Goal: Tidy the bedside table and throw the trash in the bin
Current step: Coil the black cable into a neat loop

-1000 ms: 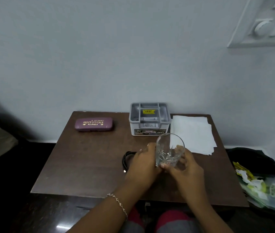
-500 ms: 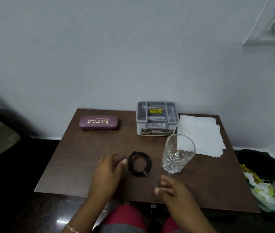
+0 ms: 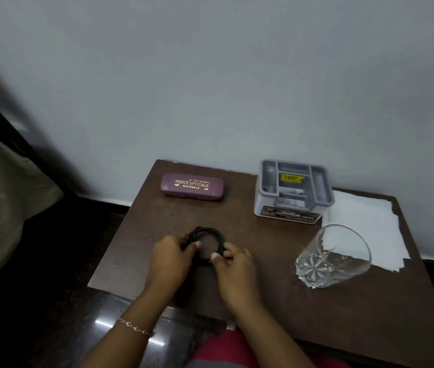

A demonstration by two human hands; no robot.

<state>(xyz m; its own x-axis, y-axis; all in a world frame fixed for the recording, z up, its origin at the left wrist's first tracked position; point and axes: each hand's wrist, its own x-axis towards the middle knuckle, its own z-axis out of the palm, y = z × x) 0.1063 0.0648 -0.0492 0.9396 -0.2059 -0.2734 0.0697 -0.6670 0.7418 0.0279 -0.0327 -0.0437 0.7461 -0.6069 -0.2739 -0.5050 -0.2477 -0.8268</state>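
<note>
Left grip (image 3: 170, 257) and right grip (image 3: 233, 266) pinch cable coil (image 3: 210, 231) near PRINCE OPTICALS case (image 3: 192, 186).

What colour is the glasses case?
Purple, with gold writing on its lid; the glasses case shows in the head view.

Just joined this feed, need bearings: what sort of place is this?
Probably a bedroom: a small wooden bedside table against a plain wall, what looks like a bed frame with bedding on the left, and a spectacle case on it.
</note>
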